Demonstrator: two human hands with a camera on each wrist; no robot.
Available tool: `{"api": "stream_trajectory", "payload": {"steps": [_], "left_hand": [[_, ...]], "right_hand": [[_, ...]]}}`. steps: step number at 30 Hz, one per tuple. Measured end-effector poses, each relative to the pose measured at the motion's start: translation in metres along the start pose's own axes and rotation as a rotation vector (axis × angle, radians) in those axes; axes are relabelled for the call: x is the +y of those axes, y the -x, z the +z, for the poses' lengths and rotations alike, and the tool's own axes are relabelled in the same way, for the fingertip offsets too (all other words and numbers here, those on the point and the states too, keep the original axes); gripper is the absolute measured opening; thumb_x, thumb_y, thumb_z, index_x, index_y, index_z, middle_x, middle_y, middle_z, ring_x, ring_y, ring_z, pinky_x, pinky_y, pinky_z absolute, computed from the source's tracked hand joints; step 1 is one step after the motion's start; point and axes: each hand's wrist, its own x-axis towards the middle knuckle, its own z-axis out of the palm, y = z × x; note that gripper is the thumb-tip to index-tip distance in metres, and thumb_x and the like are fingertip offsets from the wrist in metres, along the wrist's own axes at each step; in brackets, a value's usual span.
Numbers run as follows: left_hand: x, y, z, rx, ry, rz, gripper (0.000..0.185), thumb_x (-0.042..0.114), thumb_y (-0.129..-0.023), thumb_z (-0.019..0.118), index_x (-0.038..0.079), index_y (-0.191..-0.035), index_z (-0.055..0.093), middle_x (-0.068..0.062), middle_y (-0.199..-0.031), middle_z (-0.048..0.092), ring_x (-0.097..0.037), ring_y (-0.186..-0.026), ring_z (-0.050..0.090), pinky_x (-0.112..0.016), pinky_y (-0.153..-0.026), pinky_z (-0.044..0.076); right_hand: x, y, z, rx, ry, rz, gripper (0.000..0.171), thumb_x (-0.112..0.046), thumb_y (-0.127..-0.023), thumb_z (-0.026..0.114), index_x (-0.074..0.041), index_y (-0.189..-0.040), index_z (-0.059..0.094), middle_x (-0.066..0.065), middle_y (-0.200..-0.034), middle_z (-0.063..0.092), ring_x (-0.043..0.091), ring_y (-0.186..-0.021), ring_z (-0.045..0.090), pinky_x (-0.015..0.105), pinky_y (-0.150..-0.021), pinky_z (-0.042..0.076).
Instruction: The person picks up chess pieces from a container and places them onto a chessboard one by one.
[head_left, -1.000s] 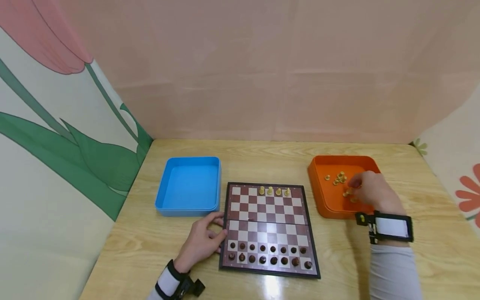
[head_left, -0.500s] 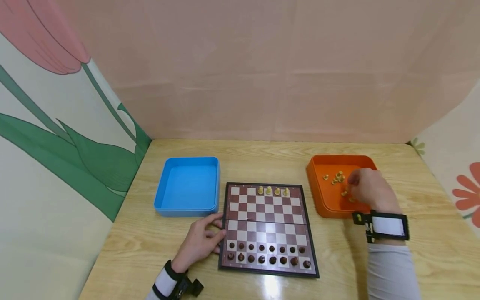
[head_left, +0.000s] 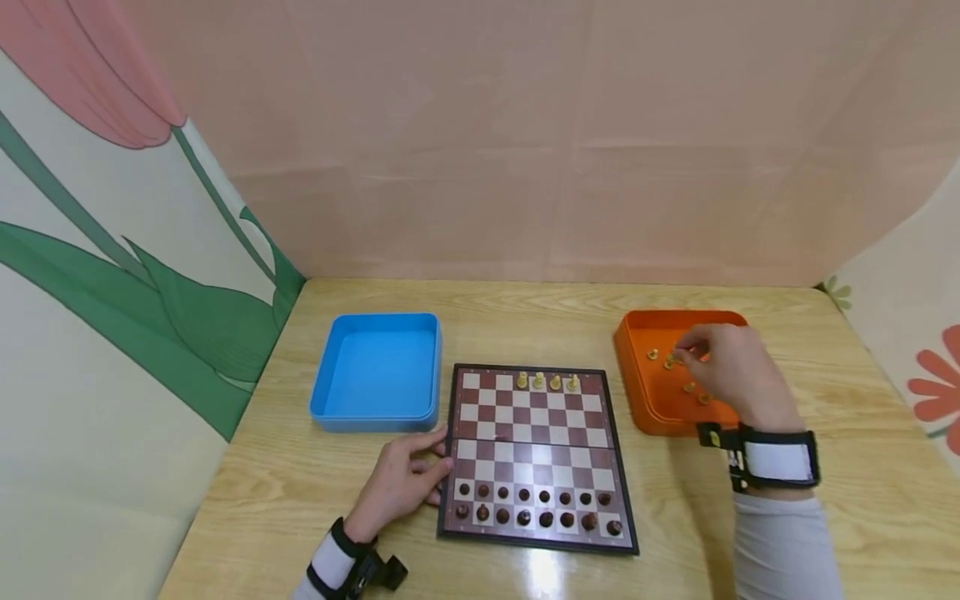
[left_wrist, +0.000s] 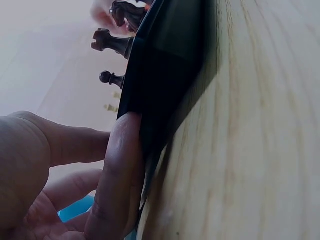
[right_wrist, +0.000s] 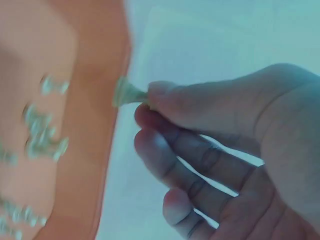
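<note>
In the head view my left hand [head_left: 405, 479] holds the left edge of a folding chessboard [head_left: 536, 457]. The left wrist view shows one finger pressed along the board's dark side wall [left_wrist: 165, 75] and another digit at its upper edge. My right hand [right_wrist: 215, 130] pinches a pale chess piece [right_wrist: 129, 93] between thumb and forefinger, flared base outward, its top hidden by the fingertips. In the head view this hand is over the orange tray [head_left: 637, 392], where several pale pieces [head_left: 689, 387] lie loose. Dark chess pieces [head_left: 546, 518] fill the two near rows; several pale pieces [head_left: 555, 382] stand along the far row.
A blue tray [head_left: 382, 367] with nothing in it stands left of the board, on the wooden table [head_left: 525, 325]. A pink curtain-like backdrop [head_left: 525, 167] rises behind the table, and flower-printed cloth [head_left: 142, 267] hangs at the left side.
My right hand has moved a little left and up over the orange tray, uncovering loose pieces near its middle. The left hand and the board stay nearly as they were.
</note>
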Motion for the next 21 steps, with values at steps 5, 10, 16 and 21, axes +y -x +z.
{"api": "stream_trajectory", "payload": {"steps": [5, 10, 16, 21], "left_hand": [[-0.001, -0.001, -0.001, 0.001, 0.003, 0.001, 0.053, 0.008, -0.101, 0.074, 0.001, -0.151, 0.057, -0.021, -0.124, 0.067, -0.021, -0.079, 0.077, -0.035, -0.056, 0.068], [-0.001, -0.003, 0.000, 0.000, 0.003, 0.020, 0.053, 0.007, -0.101, 0.074, -0.001, -0.150, 0.057, -0.021, -0.122, 0.067, -0.023, -0.077, 0.077, -0.035, -0.056, 0.068], [-0.001, -0.002, 0.000, 0.004, 0.002, 0.026, 0.053, 0.006, -0.101, 0.074, -0.002, -0.150, 0.056, -0.021, -0.120, 0.067, -0.022, -0.074, 0.076, -0.035, -0.055, 0.067], [0.000, -0.001, 0.001, 0.003, 0.002, 0.023, 0.054, 0.006, -0.100, 0.075, -0.001, -0.150, 0.057, -0.021, -0.121, 0.067, -0.022, -0.074, 0.076, -0.035, -0.055, 0.067]], "right_hand": [[-0.020, -0.001, 0.003, 0.036, -0.054, -0.072, 0.011, -0.014, -0.099, 0.078, -0.004, -0.102, 0.079, 0.016, -0.094, 0.077, 0.017, -0.050, 0.058, 0.028, -0.041, 0.048], [-0.030, -0.004, 0.007, 0.089, -0.041, -0.135, 0.008, -0.012, -0.095, 0.082, -0.005, -0.097, 0.080, 0.012, -0.091, 0.077, 0.020, -0.062, 0.055, 0.025, -0.044, 0.043], [-0.038, -0.006, 0.015, 0.072, -0.047, -0.144, 0.005, -0.011, -0.094, 0.082, -0.006, -0.096, 0.081, 0.011, -0.092, 0.077, 0.020, -0.060, 0.054, 0.025, -0.043, 0.042], [-0.045, -0.008, 0.020, 0.038, -0.058, -0.146, 0.006, -0.012, -0.096, 0.081, -0.007, -0.098, 0.081, 0.011, -0.093, 0.076, 0.018, -0.056, 0.048, 0.025, -0.044, 0.040]]}}
